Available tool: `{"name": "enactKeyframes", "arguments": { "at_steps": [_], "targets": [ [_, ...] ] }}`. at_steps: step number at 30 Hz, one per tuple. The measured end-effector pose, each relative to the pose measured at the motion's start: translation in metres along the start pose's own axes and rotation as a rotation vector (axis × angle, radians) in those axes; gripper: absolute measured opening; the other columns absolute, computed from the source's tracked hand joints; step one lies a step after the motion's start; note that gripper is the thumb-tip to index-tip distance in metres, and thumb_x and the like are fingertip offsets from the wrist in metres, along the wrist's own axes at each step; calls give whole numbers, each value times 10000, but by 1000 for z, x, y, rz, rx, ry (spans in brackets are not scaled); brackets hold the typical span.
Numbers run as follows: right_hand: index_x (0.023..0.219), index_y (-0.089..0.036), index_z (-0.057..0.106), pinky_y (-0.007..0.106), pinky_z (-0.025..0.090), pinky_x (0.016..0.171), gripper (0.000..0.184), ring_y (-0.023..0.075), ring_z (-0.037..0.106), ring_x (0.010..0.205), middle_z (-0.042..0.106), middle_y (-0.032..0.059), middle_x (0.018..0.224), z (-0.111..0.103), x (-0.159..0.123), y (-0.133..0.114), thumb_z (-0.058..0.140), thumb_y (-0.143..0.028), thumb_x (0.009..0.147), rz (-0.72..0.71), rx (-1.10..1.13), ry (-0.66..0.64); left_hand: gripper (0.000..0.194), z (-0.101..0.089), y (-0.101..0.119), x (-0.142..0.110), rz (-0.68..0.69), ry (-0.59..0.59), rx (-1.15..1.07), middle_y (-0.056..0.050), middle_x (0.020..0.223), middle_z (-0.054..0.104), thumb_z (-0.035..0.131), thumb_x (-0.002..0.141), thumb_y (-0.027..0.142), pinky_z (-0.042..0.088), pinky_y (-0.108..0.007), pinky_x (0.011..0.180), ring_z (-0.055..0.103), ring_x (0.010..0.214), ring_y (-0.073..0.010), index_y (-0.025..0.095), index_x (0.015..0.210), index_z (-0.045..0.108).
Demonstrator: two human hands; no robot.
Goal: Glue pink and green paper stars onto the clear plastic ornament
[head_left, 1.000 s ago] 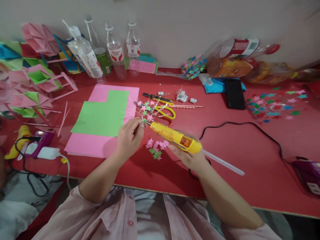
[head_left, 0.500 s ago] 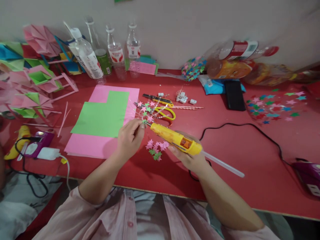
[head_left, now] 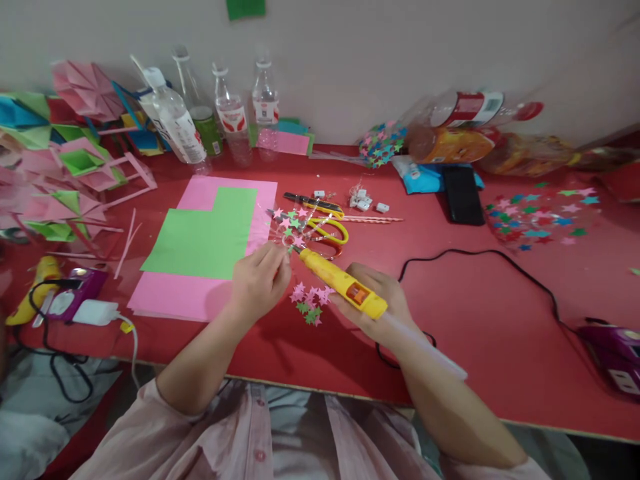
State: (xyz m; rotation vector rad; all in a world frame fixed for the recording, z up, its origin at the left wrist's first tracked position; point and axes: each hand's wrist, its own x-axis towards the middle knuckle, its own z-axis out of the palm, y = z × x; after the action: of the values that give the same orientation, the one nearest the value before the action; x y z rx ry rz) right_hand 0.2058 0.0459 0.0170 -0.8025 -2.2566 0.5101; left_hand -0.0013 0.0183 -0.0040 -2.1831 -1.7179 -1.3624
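Observation:
My right hand (head_left: 383, 300) is closed around a yellow hot glue gun (head_left: 333, 275), its nozzle pointing left toward the fingertips of my other hand. A translucent glue stick (head_left: 430, 347) sticks out of its rear, blurred. With fingers pinched, my left hand (head_left: 261, 277) holds a clear plastic piece with thin strips (head_left: 294, 230), dotted with pink and green stars. The nozzle tip is at or very near this piece; contact cannot be made out. Just below the gun lies a small pile of pink and green paper stars (head_left: 311, 301).
Yellow-handled scissors (head_left: 340, 230) and a cutter knife (head_left: 315, 203) lie behind the hands. Green paper (head_left: 200, 240) covers pink sheets on the left. Bottles (head_left: 233, 120) stand along the wall. A phone (head_left: 463, 195) and a black cord (head_left: 480, 251) are on the right.
The glue gun's rear end has swung down and toward me, and its glue stick now slants more steeply. My left hand stays pinched at nearly the same spot. The view has tilted up slightly.

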Motion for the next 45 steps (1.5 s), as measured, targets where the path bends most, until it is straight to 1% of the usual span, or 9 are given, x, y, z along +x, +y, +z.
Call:
{"name": "enactKeyframes", "arguments": {
  "at_steps": [5, 12, 17, 25, 28, 32, 39, 43, 45],
  "targets": [
    [1009, -231, 519, 314, 473, 726, 159, 200, 593, 894, 603, 66, 988, -15, -1, 21, 547, -212, 853, 39, -135, 139, 171, -5, 2, 2, -134, -39, -213, 1, 663, 567, 442, 871, 173, 377, -225, 578, 506, 609, -99, 186, 723, 527],
    [1032, -121, 564, 368, 458, 850, 402, 254, 550, 977, 556, 150, 1053, -22, -8, 76, 478, -34, 649, 201, -350, -269, 191, -10, 14, 10, -584, -281, -770, 37, 563, 518, 465, 840, 229, 273, -189, 418, 345, 421, -42, 176, 673, 540],
    [1103, -133, 609, 401, 408, 878, 472, 274, 554, 1014, 609, 135, 1121, -12, -11, 93, 427, -9, 686, 310, -489, -409, 173, -11, 24, 14, -780, -479, -991, 44, 485, 498, 498, 783, 271, 206, -176, 359, 336, 373, -37, 173, 650, 552],
    [1028, -125, 644, 465, 382, 921, 270, 292, 575, 971, 682, 133, 1009, -18, -2, 62, 481, -111, 813, 211, -611, -306, 178, -6, 29, 12, -871, -585, -1164, 39, 480, 489, 513, 747, 284, 180, -165, 355, 353, 392, -40, 171, 610, 511],
    [996, -170, 627, 391, 438, 884, 194, 226, 599, 961, 684, 97, 1014, -21, 8, 31, 470, -161, 884, 51, -347, -126, 157, -5, 31, 13, -933, -627, -1232, 42, 472, 469, 528, 714, 268, 151, -161, 350, 353, 393, -40, 168, 600, 486],
    [1012, -208, 601, 288, 487, 806, 137, 147, 620, 906, 687, 37, 962, -19, 23, -1, 534, -196, 893, -129, 69, -169, 148, -4, 29, 12, -986, -695, -1392, 51, 441, 421, 535, 690, 240, 110, -166, 342, 307, 362, -33, 159, 587, 468],
    [850, -193, 612, 255, 490, 727, 55, 114, 600, 773, 665, 20, 812, -9, 31, -4, 568, -182, 880, -172, 230, -134, 146, -2, 17, 7, -1011, -831, -1637, 64, 418, 371, 509, 712, 230, 103, -192, 343, 188, 318, -22, 158, 591, 472],
    [809, -203, 603, 271, 485, 722, 84, 116, 588, 749, 651, 10, 783, -11, 33, 0, 560, -186, 879, -154, 290, -151, 213, -4, 20, 7, -998, -835, -1439, 54, 438, 380, 491, 770, 317, 108, -202, 340, 224, 338, -43, 164, 625, 520],
    [795, -206, 598, 281, 482, 734, 88, 119, 588, 752, 646, 5, 781, -14, 38, 5, 561, -185, 872, -74, 294, -118, 241, -6, 21, 7, -879, -670, -1146, 39, 491, 432, 466, 828, 352, 194, -200, 359, 303, 386, -63, 173, 700, 566]
  ]
}}
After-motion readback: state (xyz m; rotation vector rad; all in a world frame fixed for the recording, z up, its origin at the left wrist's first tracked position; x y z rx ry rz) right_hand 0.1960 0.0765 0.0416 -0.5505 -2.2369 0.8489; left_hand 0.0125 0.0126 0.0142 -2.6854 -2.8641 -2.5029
